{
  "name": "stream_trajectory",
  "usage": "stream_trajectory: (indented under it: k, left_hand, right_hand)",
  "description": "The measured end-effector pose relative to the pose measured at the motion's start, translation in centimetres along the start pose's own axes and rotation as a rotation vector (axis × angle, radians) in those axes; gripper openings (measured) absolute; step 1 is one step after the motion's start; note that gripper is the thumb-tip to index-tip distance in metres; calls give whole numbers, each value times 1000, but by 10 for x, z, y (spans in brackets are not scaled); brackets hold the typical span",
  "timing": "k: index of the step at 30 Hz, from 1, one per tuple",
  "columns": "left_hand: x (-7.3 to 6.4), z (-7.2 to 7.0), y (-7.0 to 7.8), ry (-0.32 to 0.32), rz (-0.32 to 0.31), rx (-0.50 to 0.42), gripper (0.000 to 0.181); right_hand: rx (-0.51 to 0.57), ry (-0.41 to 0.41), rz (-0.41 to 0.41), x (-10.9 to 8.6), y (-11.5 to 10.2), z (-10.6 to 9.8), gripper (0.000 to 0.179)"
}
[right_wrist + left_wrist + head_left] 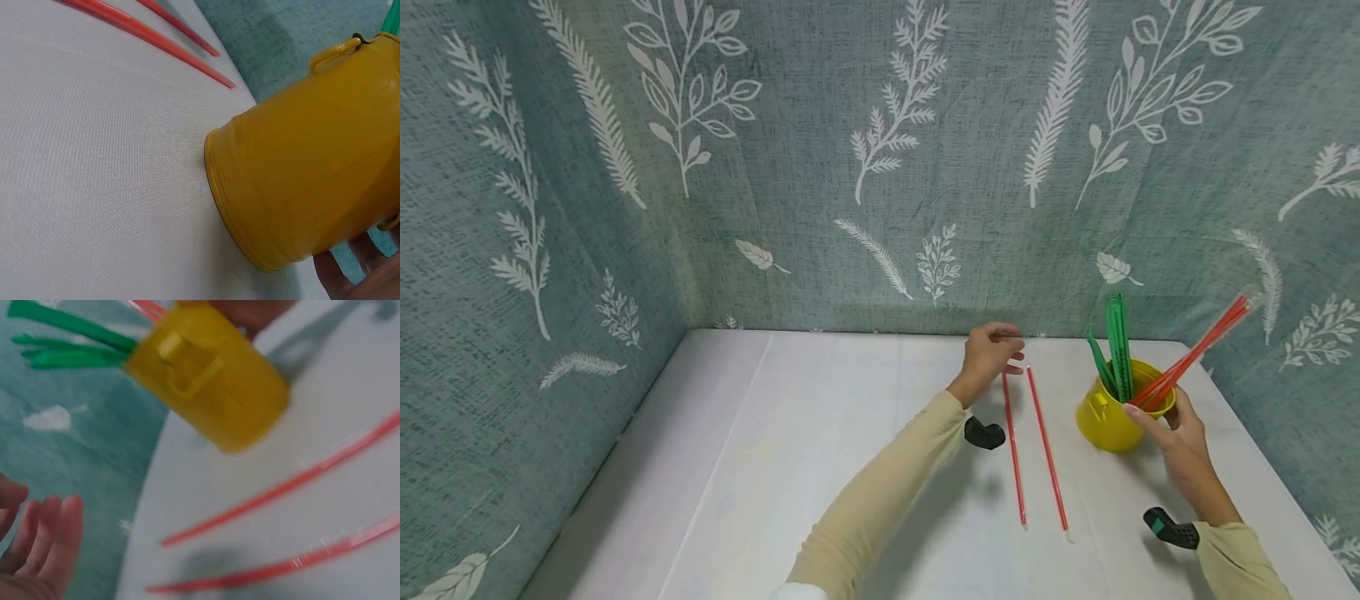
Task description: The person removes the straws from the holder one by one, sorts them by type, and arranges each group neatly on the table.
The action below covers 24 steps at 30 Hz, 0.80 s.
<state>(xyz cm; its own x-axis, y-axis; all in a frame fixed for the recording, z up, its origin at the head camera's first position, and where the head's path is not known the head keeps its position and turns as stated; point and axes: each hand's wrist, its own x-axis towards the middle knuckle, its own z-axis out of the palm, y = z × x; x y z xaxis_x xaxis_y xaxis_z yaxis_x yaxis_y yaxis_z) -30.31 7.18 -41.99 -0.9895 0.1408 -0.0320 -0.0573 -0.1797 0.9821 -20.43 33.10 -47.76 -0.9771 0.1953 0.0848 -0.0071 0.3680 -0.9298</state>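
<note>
My right hand point(1183, 450) holds a small yellow bucket point(1108, 423) by its right side, thumb at the rim and fingers around the far side. Green straw-like sticks point(1118, 346) stand in the bucket, and a bunch of red ones point(1198, 354) leans out to the right, clear wrapping showing at the ends. Two slim red sticks lie lengthwise on the table, a left one point(1012, 454) and a right one point(1048, 450). Above their far ends is my left hand point(988, 360), fingers loosely bent, nothing between them in the left wrist view.
A white cloth covers the table point(775, 467). Green-grey fabric point(805, 167) with white leaf patterns hangs behind it and at both sides. Each wrist carries a black device, one on the left point(984, 433) and one on the right point(1171, 528).
</note>
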Motion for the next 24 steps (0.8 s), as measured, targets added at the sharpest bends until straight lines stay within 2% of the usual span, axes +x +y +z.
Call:
stream_trajectory:
  k: [4,10,15,16,24]
  left_hand:
    - [-1,6,15,-49,29,-56,17]
    - [-8,17,37,-80,81,-90,17]
    - [-8,27,48,-72,110,-119,18]
    - [-6,29,46,-70,123,-123,17]
    - [-15,42,60,-147,188,-145,18]
  right_hand:
    - [-8,0,-1,1,-1,-1,79]
    - [-7,-6,-7,0,-3,-1,79]
    - [-5,-13,-9,-1,-3,-2,80]
    - [-4,-14,-7,-1,-3,-2,80]
    - [4,-6,4,0,-2,-1,79]
